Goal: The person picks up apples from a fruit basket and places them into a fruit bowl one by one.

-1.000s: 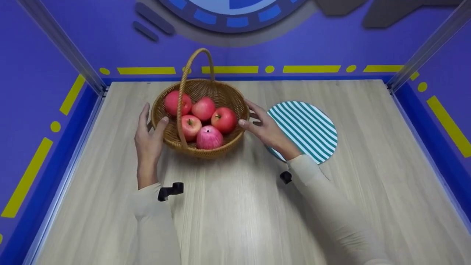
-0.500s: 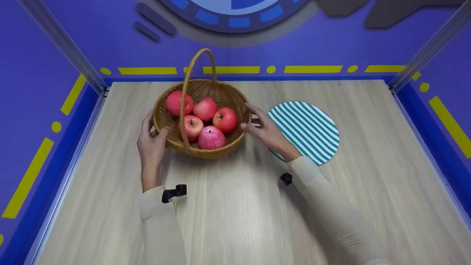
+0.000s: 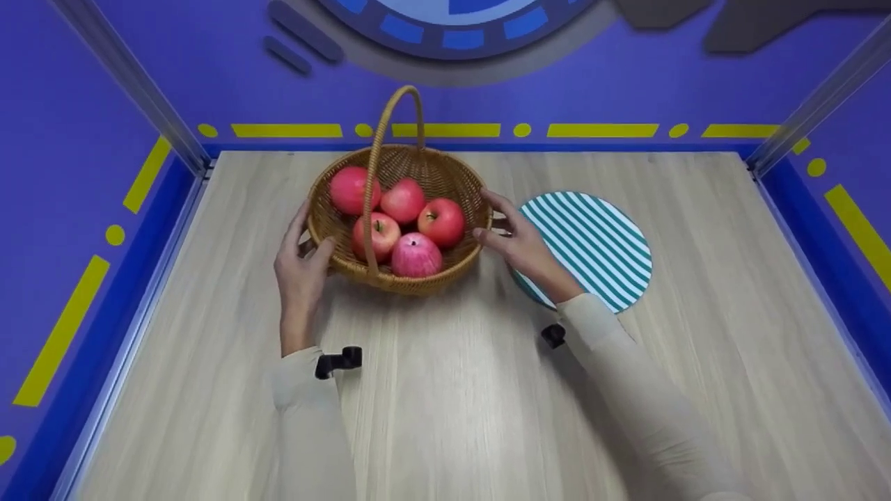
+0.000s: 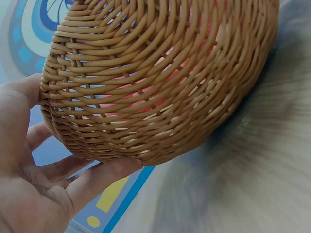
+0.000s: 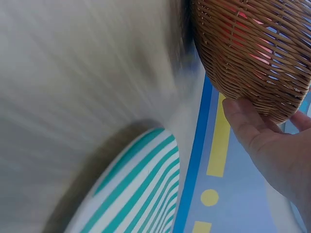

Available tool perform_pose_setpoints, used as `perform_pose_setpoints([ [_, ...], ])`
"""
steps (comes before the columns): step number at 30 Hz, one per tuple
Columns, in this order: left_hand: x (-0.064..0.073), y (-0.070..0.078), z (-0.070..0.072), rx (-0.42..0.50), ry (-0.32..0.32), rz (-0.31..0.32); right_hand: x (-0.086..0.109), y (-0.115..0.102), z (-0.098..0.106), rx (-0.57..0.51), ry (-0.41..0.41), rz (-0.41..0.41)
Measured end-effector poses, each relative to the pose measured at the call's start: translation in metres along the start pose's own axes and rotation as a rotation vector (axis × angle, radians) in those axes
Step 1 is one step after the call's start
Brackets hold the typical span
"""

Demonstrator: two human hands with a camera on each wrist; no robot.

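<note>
A brown wicker basket [image 3: 418, 284] with a tall arched handle [image 3: 374, 167] stands toward the back left of the wooden table in the head view. Inside it lie several red and pink apples [image 3: 441, 221]. My left hand [image 3: 299, 275] grips the basket's left side, thumb near the rim and fingers around the outer wall. Opposite, my right hand [image 3: 525, 250] holds the right side, its thumb at the rim. Both wrist views show fingertips on the woven wall [image 4: 146, 97], with red showing through the gaps in the weave.
A round green-and-white striped mat [image 3: 592, 243] lies on the table [image 3: 445, 390] right of the basket, partly behind my right forearm. Blue-purple panels [image 3: 487, 104] with yellow marks wall off the back and both sides.
My left hand has come in against the basket's left side and taken hold. The basket and both hands have shifted slightly right; the view has shifted a little too.
</note>
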State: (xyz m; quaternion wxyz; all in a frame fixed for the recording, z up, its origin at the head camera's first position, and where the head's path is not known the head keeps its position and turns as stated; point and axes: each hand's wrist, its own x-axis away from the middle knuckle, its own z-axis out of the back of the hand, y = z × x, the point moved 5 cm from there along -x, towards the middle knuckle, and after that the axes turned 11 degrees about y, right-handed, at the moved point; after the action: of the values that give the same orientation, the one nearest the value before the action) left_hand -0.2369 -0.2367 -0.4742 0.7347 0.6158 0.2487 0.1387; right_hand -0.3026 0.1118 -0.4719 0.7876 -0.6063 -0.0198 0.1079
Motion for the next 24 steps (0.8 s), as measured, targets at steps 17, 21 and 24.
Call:
perform_pose_setpoints([
  [17, 0.003, -0.001, -0.031, 0.014, 0.037, -0.021, -0.014, 0.010, 0.030, 0.023, 0.003, -0.014],
  [21, 0.005, -0.002, -0.035, 0.013, 0.042, -0.020, -0.017, 0.013, 0.036, 0.042, -0.002, -0.029],
  [24, 0.006, -0.003, -0.037, 0.003, 0.052, -0.019, -0.019, 0.013, 0.039, 0.065, -0.014, -0.030],
])
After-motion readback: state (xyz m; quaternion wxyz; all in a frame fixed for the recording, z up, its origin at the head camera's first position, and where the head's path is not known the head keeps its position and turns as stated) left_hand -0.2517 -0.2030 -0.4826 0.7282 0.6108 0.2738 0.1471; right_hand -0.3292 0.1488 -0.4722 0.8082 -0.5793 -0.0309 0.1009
